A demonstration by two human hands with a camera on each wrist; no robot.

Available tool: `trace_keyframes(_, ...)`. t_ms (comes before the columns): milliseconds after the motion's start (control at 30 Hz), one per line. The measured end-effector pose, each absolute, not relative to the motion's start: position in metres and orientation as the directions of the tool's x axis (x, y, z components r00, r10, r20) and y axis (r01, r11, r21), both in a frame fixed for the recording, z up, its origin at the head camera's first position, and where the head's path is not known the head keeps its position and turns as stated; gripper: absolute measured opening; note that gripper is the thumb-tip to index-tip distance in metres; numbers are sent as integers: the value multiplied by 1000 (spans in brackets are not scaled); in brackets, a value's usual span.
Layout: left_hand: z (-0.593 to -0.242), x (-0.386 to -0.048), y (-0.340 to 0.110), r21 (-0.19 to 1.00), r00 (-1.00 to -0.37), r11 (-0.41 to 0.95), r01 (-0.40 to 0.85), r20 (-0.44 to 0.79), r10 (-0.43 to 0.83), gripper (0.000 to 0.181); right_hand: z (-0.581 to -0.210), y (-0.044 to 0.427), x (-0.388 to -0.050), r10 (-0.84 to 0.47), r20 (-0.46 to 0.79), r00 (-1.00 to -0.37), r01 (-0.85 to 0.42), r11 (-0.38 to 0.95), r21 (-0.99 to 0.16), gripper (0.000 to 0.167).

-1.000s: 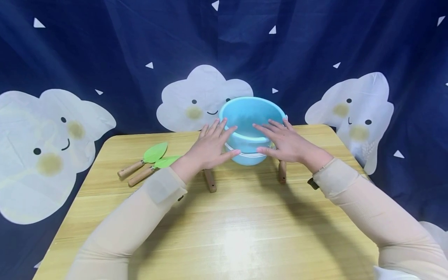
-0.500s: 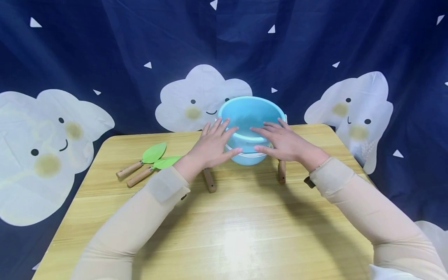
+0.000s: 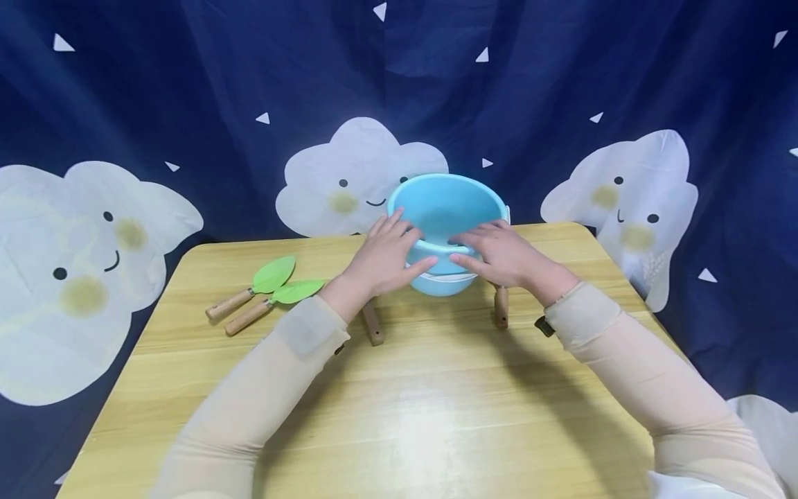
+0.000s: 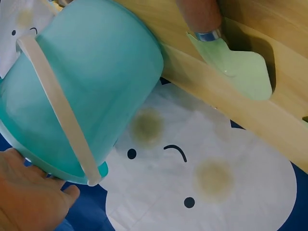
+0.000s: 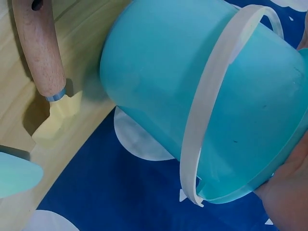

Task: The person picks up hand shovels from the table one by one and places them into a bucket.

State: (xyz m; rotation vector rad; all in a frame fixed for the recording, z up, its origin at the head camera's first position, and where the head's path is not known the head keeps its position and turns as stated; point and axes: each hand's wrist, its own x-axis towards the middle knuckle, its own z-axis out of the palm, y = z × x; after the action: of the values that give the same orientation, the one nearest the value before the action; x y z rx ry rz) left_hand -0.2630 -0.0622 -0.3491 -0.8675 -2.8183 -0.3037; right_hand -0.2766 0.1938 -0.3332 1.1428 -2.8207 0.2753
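Note:
A light blue bucket point(image 3: 447, 201) with a white carrying handle point(image 4: 60, 108) stands upright near the table's back edge. My left hand point(image 3: 383, 260) holds the left front of its rim, fingers over the edge and thumb outside. On the right front, my right hand point(image 3: 508, 253) grips the same rim, its fingers bent inward and thumb outside. In the right wrist view the bucket's side point(image 5: 159, 62) fills the middle, with part of that hand at the lower right. Fingertips inside the bucket are partly hidden.
Two green leaf-shaped trowels point(image 3: 274, 275) with wooden handles lie on the left of the table point(image 3: 349, 416). A pale green hand shovel point(image 4: 240, 70) lies left of the bucket, and a yellow-headed tool point(image 5: 60, 118) right of it. A blue cloud-print curtain point(image 3: 237, 62) hangs behind.
Both hands, earlier spread with straight fingers over the bucket's front, have drawn slightly together, and their fingers have bent over the rim. The bucket stays in place.

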Motion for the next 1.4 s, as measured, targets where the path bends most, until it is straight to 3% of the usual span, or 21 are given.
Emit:
trace_keyframes(233, -354, -272, -62, 119, -784, 788, 604, 267, 561, 57, -336, 191, -279, -688, 177, -704, -709, 695, -119, 44)
trace_keyframes(600, -350, -286, -62, 93, -741, 751, 654, 280, 611, 49, -335, 189, -282, -664, 192, -722, -687, 721, -88, 47)
trace_keyframes(1400, -356, -273, -68, 76, -738, 754, 652, 290, 609, 45, -346, 181, -275, -693, 307, -653, -741, 668, -67, 45)
